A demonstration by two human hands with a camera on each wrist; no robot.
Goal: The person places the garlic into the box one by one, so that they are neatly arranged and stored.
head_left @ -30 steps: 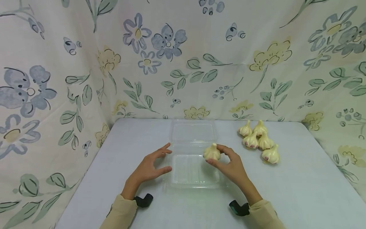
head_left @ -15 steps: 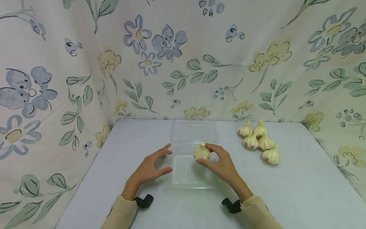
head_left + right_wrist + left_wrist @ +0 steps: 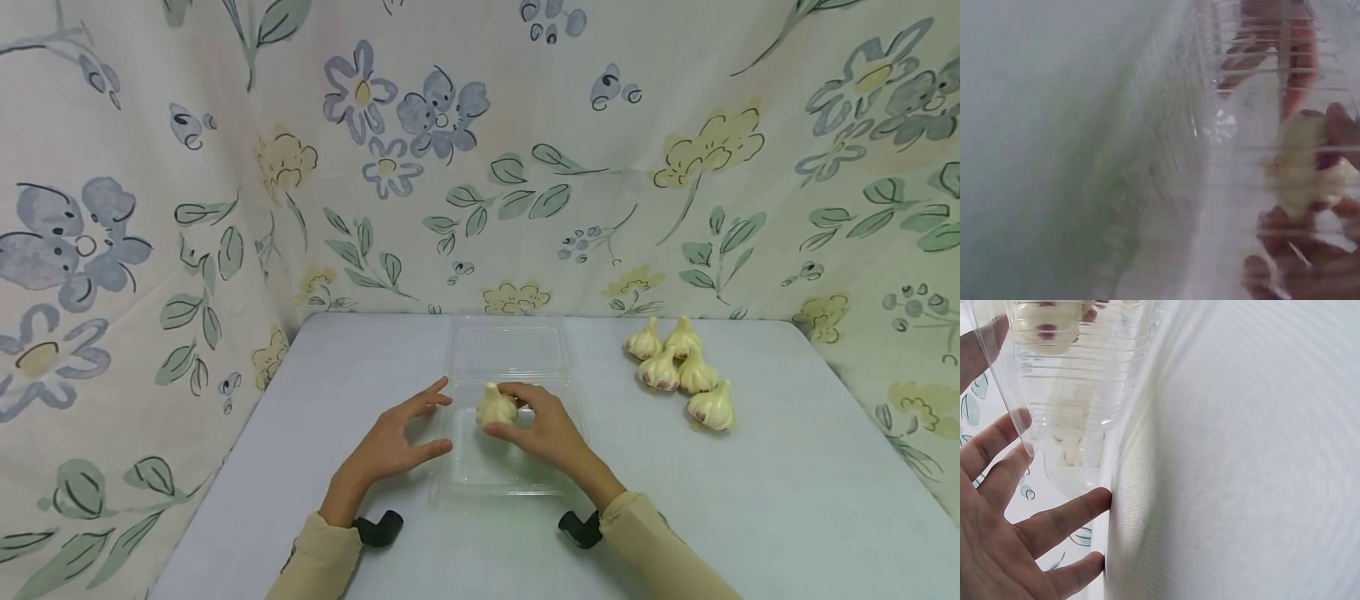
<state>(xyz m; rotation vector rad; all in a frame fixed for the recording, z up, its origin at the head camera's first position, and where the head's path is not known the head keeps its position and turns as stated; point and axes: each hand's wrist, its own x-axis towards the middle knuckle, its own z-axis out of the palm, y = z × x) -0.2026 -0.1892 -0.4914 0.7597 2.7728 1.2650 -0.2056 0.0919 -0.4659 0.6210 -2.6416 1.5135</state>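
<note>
A garlic bulb [image 3: 495,406] is pinched between the thumb and fingers of my right hand [image 3: 546,427], over the left part of a clear plastic clamshell box [image 3: 480,479]. In the right wrist view the same bulb [image 3: 1300,165] shows blurred through the box's ribbed wall. My left hand [image 3: 390,433] holds nothing; its fingers are spread at the box's left side. Seen from the left wrist, fingertips [image 3: 1024,419] of that hand are right at the box's rim [image 3: 1004,381], and other fingers reach down to the table.
The box's lid [image 3: 510,348] lies folded back toward the patterned curtain [image 3: 510,167]. Several garlic bulbs [image 3: 678,358] stand grouped at the back right of the white table [image 3: 750,500], with one bulb [image 3: 712,406] a little nearer.
My right hand has carried the garlic bulb leftward across the box, from its right part to its left, and slightly lower. The left hand has stayed in place.
</note>
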